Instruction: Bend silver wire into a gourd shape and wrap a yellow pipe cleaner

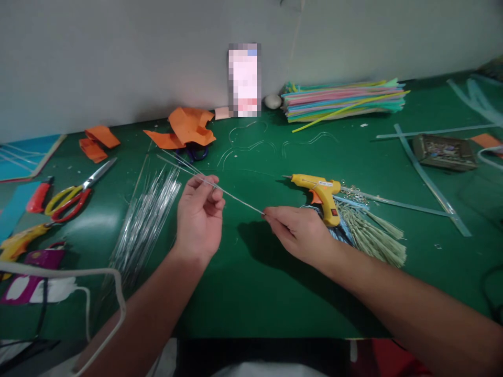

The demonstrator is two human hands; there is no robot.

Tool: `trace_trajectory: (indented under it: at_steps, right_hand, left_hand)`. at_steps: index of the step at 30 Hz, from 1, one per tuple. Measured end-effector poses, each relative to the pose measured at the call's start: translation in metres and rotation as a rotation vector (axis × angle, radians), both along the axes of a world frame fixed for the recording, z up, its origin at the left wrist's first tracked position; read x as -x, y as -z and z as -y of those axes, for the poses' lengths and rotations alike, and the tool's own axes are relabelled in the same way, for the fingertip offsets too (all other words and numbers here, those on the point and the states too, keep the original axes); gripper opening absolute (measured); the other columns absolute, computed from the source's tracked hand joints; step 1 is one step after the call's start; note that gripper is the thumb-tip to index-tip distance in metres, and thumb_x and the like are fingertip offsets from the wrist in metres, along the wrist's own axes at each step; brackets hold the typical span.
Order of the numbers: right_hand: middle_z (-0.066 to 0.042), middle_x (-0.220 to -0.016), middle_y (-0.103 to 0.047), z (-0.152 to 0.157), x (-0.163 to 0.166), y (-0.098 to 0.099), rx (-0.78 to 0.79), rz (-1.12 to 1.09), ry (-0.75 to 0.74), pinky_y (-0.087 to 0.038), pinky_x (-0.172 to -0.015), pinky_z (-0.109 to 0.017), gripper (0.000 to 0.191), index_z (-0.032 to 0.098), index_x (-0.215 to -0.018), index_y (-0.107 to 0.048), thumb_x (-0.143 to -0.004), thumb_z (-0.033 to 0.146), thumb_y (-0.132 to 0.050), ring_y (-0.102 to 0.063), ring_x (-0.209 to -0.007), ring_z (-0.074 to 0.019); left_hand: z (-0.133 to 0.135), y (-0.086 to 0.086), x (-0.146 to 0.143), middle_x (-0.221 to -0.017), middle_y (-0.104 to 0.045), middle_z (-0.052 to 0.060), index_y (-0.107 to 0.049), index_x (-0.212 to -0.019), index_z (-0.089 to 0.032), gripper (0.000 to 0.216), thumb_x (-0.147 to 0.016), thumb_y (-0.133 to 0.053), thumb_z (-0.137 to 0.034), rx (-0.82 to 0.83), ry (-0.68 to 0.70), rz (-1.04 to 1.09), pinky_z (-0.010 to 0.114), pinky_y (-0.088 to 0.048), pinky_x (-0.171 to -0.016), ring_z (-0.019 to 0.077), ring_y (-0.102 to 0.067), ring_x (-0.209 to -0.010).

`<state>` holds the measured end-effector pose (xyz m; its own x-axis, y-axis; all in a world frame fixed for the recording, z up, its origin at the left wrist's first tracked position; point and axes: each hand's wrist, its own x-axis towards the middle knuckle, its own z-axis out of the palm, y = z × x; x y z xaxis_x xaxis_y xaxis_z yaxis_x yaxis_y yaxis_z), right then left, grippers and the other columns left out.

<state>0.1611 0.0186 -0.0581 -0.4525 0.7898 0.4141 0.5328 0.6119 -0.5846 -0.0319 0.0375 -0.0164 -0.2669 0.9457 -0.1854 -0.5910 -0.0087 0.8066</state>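
Observation:
Thin silvery wires (241, 201) stretch between my two hands above the green table. My left hand (201, 212) pinches them near their middle, and their loose ends fan out to the upper left. At the other end, the fingertips of my right hand (298, 230) are closed on the wires, which look bunched or twisted together between the hands. A bundle of similar shiny wires (145, 225) lies on the table just left of my left hand. Beyond my right hand rests a yellow glue gun (320, 193), beside pale green tassels (377, 235).
Red-and-yellow scissors (80, 195) lie at left, near a white cable (118, 293). Orange scraps (190, 127) and a blurred phone-like screen (245, 78) stand at the back. Colourful pipe cleaners (346, 102), glue sticks (432, 178) and a small box (446, 152) are at right.

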Motion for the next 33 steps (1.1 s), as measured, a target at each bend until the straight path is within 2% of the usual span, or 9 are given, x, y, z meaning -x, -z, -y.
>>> trace_trajectory:
  at_steps: [4,9,14,18,21,25,29,33]
  right_hand:
    - [-0.005,-0.08,-0.073,0.0003,0.0003,0.0018,-0.037,-0.008,0.014,-0.047,-0.061,-0.024,0.021,0.018,-0.091,-0.067,-0.096,0.021,-0.046,-0.066,-0.068,-0.014]
    - [-0.004,-0.076,-0.071,0.0004,0.0007,0.0015,-0.073,0.003,-0.003,-0.045,-0.059,-0.024,0.021,0.017,-0.089,-0.066,-0.096,0.019,-0.046,-0.064,-0.066,-0.0134]
    - [-0.002,-0.068,-0.065,-0.001,-0.0009,0.0006,-0.142,0.056,-0.038,-0.041,-0.056,-0.023,0.022,0.016,-0.089,-0.064,-0.096,0.017,-0.044,-0.059,-0.06,-0.0117]
    - [-0.002,-0.071,-0.068,-0.0019,-0.0016,0.0021,-0.172,0.056,-0.017,-0.043,-0.058,-0.023,0.02,0.017,-0.092,-0.064,-0.096,0.017,-0.044,-0.062,-0.063,-0.0119]
    - [-0.003,-0.076,-0.071,-0.002,-0.0018,0.0034,-0.171,0.057,0.0,-0.045,-0.058,-0.023,0.02,0.016,-0.094,-0.064,-0.095,0.015,-0.045,-0.065,-0.066,-0.0128]
    - [-0.005,-0.081,-0.073,-0.0019,-0.002,0.0028,-0.146,0.034,0.011,-0.046,-0.059,-0.023,0.021,0.015,-0.091,-0.065,-0.094,0.014,-0.045,-0.066,-0.067,-0.0131]
    - [-0.004,-0.076,-0.072,-0.0014,-0.0011,-0.0012,-0.031,-0.02,0.03,-0.045,-0.059,-0.022,0.023,0.017,-0.084,-0.066,-0.095,0.02,-0.046,-0.064,-0.064,-0.0118]
    - [0.001,-0.06,-0.063,-0.0011,0.0016,-0.0058,0.335,-0.169,0.028,-0.042,-0.054,-0.021,0.026,0.018,-0.078,-0.066,-0.094,0.027,-0.048,-0.055,-0.053,-0.0086]
  left_hand:
    - [0.0,0.0024,-0.0005,-0.08,-0.063,-0.004,-0.064,-0.082,-0.02,0.016,-0.073,-0.075,-0.012,-0.049,0.02,-0.037,0.012,-0.043,-0.048,0.0019,-0.054,-0.057]
    - [0.0007,0.0033,-0.0021,-0.081,-0.063,-0.005,-0.058,-0.075,-0.02,0.018,-0.073,-0.073,-0.01,-0.056,-0.042,-0.112,0.014,-0.039,-0.045,0.0015,-0.047,-0.049]
    - [0.0006,0.0024,-0.0024,-0.081,-0.062,-0.003,-0.064,-0.077,-0.02,0.012,-0.075,-0.071,-0.01,-0.091,-0.014,-0.166,0.015,-0.04,-0.046,0.0027,-0.048,-0.052]
    - [0.0018,0.0034,-0.0014,-0.086,-0.063,0.001,-0.069,-0.085,-0.019,0.01,-0.074,-0.068,-0.02,-0.146,0.024,-0.181,0.017,-0.043,-0.046,0.0058,-0.053,-0.056]
    - [0.0028,0.0052,-0.0005,-0.086,-0.064,0.002,-0.069,-0.083,-0.017,0.014,-0.077,-0.07,-0.03,-0.186,0.004,-0.214,0.019,-0.045,-0.047,0.0079,-0.057,-0.059]
    - [0.0016,0.0068,0.0006,-0.08,-0.064,0.0,-0.067,-0.076,-0.017,0.011,-0.075,-0.077,-0.023,-0.133,-0.059,-0.286,0.018,-0.046,-0.049,0.0077,-0.06,-0.06]
    - [0.0002,0.0061,0.0011,-0.079,-0.065,-0.001,-0.067,-0.076,-0.017,0.009,-0.074,-0.075,-0.017,-0.107,-0.07,-0.286,0.017,-0.046,-0.05,0.0076,-0.062,-0.061]
    - [0.0001,0.0036,0.0028,-0.077,-0.066,-0.001,-0.067,-0.079,-0.018,0.009,-0.075,-0.07,-0.011,-0.097,-0.038,-0.221,0.016,-0.047,-0.051,0.0073,-0.062,-0.06]
